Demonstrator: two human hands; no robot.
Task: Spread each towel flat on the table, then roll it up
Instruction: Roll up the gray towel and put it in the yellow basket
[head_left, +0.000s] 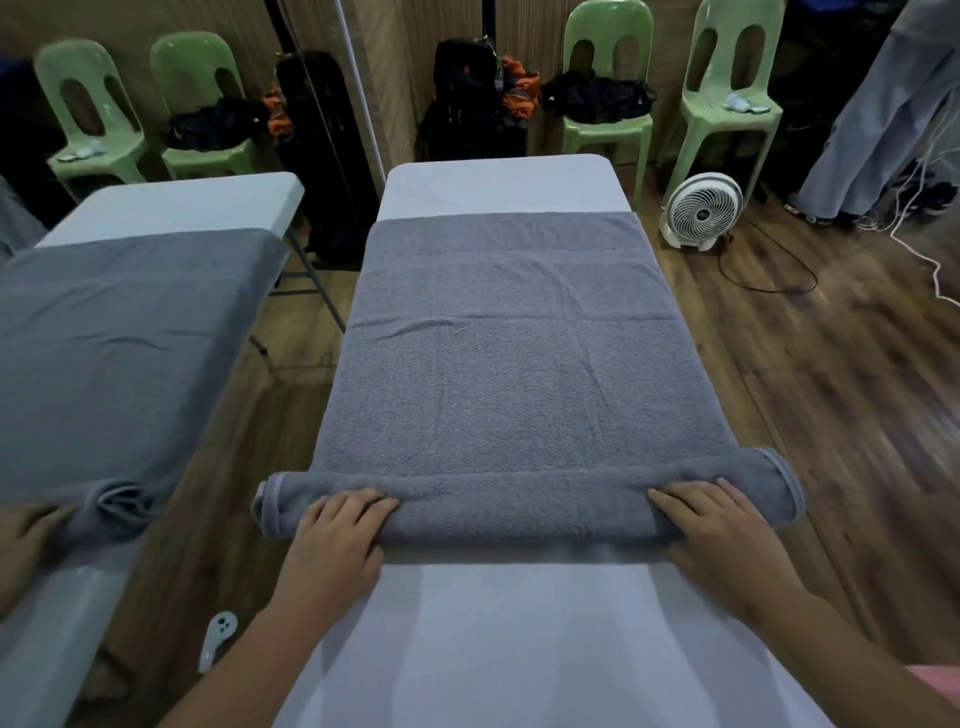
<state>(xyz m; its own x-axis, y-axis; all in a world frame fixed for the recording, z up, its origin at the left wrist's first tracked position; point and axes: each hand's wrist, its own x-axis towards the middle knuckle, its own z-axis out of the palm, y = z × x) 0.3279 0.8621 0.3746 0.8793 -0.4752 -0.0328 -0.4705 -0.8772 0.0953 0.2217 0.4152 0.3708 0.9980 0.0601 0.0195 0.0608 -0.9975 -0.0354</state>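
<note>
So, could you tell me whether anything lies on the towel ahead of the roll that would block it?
Nothing visible does. Both the left hand and right hand rest on the roll, and the flat towel beyond carries only slight creases.

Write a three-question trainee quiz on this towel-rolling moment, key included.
1. True or false: the grey towel is already rolled along its whole length.
2. Where do the left hand and right hand rest? A) on the rolled near end, B) on the towel's far edge, C) on the white fan.
3. Fill in: beyond the towel's far edge, the bare table top is ____ in colour.

Key: 1 false, only the near end is rolled; 2 A; 3 white.
</note>
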